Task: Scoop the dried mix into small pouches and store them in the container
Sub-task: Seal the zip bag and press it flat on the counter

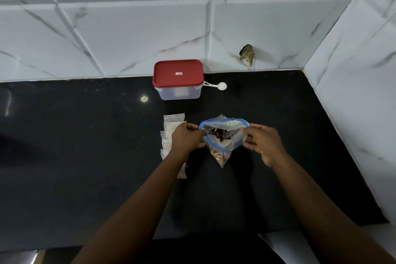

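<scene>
Head view, top down: pinching the left rim of the zip bag (pixel 221 153) of dried mix with the left hand (pixel 186 138), right rim with the right hand (pixel 264 144), mouth pulled wide. Can't tell if resting on the black counter (pixel 85 156) or lifted. Small pouches (pixel 172 123) in a row just left, partly under the left wrist. Container (pixel 177 78) back by the wall, red lid on, white scoop (pixel 221 86) just beside it. Probably best to prop the bag open first, then free one hand for the scoop. Easy on the pull, or mix everywhere.
</scene>
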A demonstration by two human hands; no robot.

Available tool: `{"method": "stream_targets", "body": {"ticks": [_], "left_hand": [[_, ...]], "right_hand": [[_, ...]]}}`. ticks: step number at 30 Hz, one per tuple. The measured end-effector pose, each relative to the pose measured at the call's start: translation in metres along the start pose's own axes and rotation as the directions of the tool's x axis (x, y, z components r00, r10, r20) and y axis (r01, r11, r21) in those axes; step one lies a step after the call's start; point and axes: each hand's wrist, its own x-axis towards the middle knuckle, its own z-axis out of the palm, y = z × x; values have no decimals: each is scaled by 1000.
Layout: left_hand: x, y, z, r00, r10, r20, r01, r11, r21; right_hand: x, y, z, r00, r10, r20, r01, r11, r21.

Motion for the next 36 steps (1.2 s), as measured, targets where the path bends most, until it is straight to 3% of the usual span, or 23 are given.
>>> {"method": "stream_targets", "body": {"ticks": [4,8,10,13,16,18,20,23,25,28,32,36], "left_hand": [[-5,0,2,993,-97,62,104,988,-111],[-8,3,4,995,-77,60,84,989,-123],[-9,6,6,998,-51,40,55,993,-107],[-15,12,6,998,65,-19,-64,998,2],[-18,13,3,948,292,-129,-264,944,196],[-19,15,2,903,394,-172,-349,905,242],[-19,18,2,887,430,-169,-387,892,234],[-12,18,3,916,390,-91,-365,907,209],[-10,13,4,933,356,-46,-341,920,195],[-12,6,7,928,366,-63,-342,908,242],[-16,0,13,969,224,-104,-178,927,330],[-24,0,20,989,142,-39,-118,925,361]], "right_hand": [[-7,4,0,995,93,28,-93,996,15],[-15,5,6,1000,-13,25,13,1000,-4],[-20,3,9,992,-122,34,125,987,-98],[-25,0,11,945,-328,3,311,893,-326],[-27,-1,10,886,-459,-70,377,800,-466],[-29,-2,9,867,-490,-95,369,756,-540],[-33,-6,9,892,-447,-65,331,746,-578],[-40,-14,11,963,-267,25,220,733,-644],[-40,-18,10,980,-189,55,165,638,-752],[-34,-21,7,948,-319,7,186,535,-824],[-21,-29,4,874,-486,-20,307,584,-751],[11,-35,14,916,-389,99,328,583,-744]]}}
